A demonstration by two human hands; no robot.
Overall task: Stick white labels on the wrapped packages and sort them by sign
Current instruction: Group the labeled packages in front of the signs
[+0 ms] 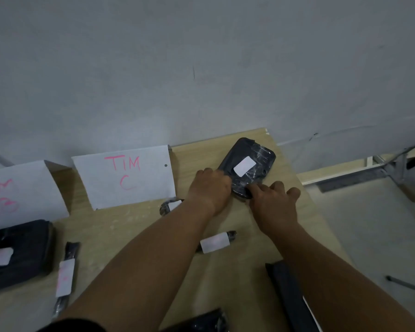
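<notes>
Wood table, grey wall: L hand & R hand grip labelled black pkg, right of "TIM C" sign.

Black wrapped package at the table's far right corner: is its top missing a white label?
No, the black wrapped package carries a white label on its top face.

Bare table strip open below TIM C sign; labelled roll lies between forearms; wall blocks far edge.
</notes>
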